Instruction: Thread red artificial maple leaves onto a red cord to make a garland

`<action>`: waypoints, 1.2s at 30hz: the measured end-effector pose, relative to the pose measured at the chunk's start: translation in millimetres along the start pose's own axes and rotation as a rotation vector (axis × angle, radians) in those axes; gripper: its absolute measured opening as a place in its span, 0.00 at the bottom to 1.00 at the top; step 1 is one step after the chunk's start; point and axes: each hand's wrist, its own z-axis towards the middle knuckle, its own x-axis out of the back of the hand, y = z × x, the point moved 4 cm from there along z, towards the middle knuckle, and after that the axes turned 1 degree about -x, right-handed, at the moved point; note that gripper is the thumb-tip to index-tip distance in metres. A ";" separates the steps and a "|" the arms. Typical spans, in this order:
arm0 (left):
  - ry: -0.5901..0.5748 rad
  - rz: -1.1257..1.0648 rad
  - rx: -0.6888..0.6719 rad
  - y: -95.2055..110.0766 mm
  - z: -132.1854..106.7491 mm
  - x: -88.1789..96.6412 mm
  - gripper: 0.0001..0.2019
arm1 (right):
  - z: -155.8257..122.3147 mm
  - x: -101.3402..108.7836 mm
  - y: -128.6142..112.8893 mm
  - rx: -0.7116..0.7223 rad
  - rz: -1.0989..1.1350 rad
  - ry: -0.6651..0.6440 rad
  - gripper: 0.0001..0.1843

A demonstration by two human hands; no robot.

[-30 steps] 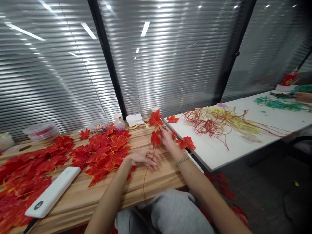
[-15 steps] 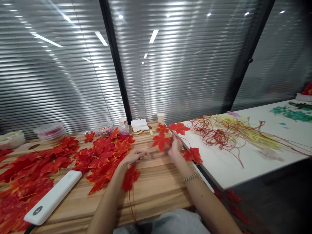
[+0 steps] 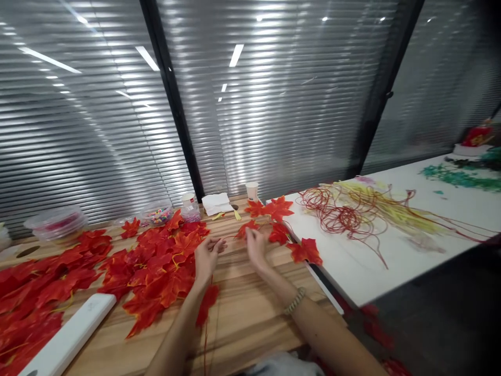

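My left hand [image 3: 207, 258] is closed in a pinch on a thin red cord [image 3: 231, 237] above the wooden table. The cord runs right to a red artificial maple leaf [image 3: 246, 228], which my right hand [image 3: 256, 249] pinches; the exact grip is partly hidden behind the fingers. More maple leaves lie around the right hand: an orange-red leaf [image 3: 278, 209] beyond it and another leaf [image 3: 306, 251] at the table's right edge. Below my left wrist lies a single leaf [image 3: 208, 304], partly covered by the forearm, with cord trailing toward me.
A heap of red leaves [image 3: 164, 266] covers the left side, beside a white oblong device [image 3: 74, 334]. Tubs of beads [image 3: 160, 215], a paper cup [image 3: 252, 191] and white tissue [image 3: 216, 203] stand at the back. Tangled red cord [image 3: 340, 216] lies on the white table [image 3: 352, 277].
My right hand has moved left from the table's edge toward my left hand, and the leaf has come with it. The cord now shows between my hands. The view has shifted slightly right.
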 end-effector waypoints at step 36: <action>-0.188 0.382 -0.050 34.3 2.1 52.8 0.13 | -48.4 -40.0 17.7 -0.587 0.500 -0.657 0.15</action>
